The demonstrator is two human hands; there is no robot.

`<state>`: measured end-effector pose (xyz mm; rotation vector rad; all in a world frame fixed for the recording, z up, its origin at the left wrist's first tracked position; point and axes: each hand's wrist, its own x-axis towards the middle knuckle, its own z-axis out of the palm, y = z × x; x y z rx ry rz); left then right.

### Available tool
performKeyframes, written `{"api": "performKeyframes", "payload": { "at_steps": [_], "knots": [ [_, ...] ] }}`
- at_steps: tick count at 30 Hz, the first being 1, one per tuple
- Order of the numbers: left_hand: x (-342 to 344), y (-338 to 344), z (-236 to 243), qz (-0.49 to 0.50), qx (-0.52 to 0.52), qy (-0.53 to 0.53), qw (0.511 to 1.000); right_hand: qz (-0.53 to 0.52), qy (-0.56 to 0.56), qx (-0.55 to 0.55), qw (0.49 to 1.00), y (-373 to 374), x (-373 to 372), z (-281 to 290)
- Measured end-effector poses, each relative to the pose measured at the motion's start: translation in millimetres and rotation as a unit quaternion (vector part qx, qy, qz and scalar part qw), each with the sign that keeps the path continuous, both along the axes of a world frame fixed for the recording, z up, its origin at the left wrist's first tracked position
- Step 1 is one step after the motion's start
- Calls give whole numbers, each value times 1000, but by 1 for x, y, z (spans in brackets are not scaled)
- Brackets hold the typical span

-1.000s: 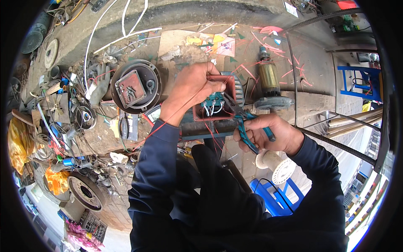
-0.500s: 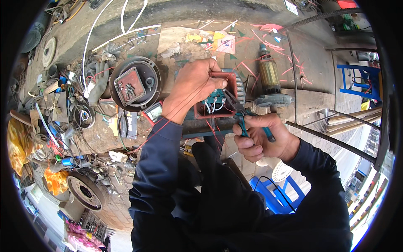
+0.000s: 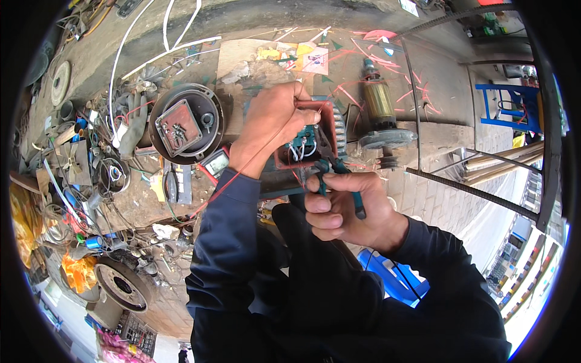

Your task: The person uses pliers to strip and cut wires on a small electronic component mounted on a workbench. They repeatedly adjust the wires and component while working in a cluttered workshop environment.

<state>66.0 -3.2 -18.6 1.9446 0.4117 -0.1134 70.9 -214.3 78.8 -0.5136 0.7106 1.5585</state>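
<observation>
My left hand (image 3: pixel 275 118) reaches over the left rim of a red metal terminal box (image 3: pixel 327 121) on a motor, finger and thumb pinched on a thin red wire (image 3: pixel 264 146) that trails back across my wrist. Inside the box sits a green terminal block (image 3: pixel 308 132) with white-sleeved leads (image 3: pixel 301 149) fixed to it. My right hand (image 3: pixel 363 212) is closed round the blue-green handles of a pair of pliers (image 3: pixel 340 169), whose dark jaws lie at the near right corner of the box. Fingers partly hide the handles, and whether the jaws grip anything cannot be made out.
Left of the motor, a round dark housing (image 3: pixel 210 145) holds a red cover (image 3: pixel 180 126) with screws in it. On the right stands a rotor (image 3: pixel 379 103) with a grey flange. Red sleeve scraps lie beyond. A steel bar frame (image 3: pixel 472 195) rises at right; a blue stool (image 3: pixel 390 275) stands below.
My right hand has drawn the pliers toward me and left, from inside the box to its near corner. My left hand keeps its pinch at the box. The whole view has shifted slightly.
</observation>
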Motion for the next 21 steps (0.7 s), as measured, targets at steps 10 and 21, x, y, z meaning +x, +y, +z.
{"api": "performKeyframes", "payload": {
  "at_steps": [10,21],
  "knots": [
    [0,3,-5,-7,-34,6,999,-31,-32,4,999,5,-17,-4],
    [-15,6,2,11,-119,-13,993,174,-228,37,957,-75,21,8]
  ]
}}
